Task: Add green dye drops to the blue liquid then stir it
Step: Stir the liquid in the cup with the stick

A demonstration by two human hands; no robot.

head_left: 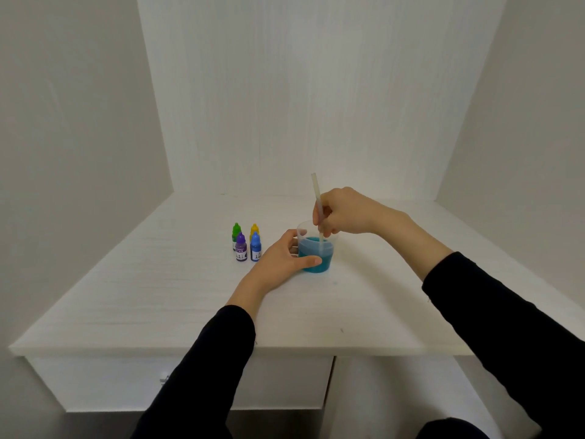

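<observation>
White table between bare white walls, drawer beneath.

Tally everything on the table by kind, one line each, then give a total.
Dye bottles: 4 (green, yellow, purple, blue)
Cup of blue liquid: 1
Stirring stick: 1
Total: 6
</observation>
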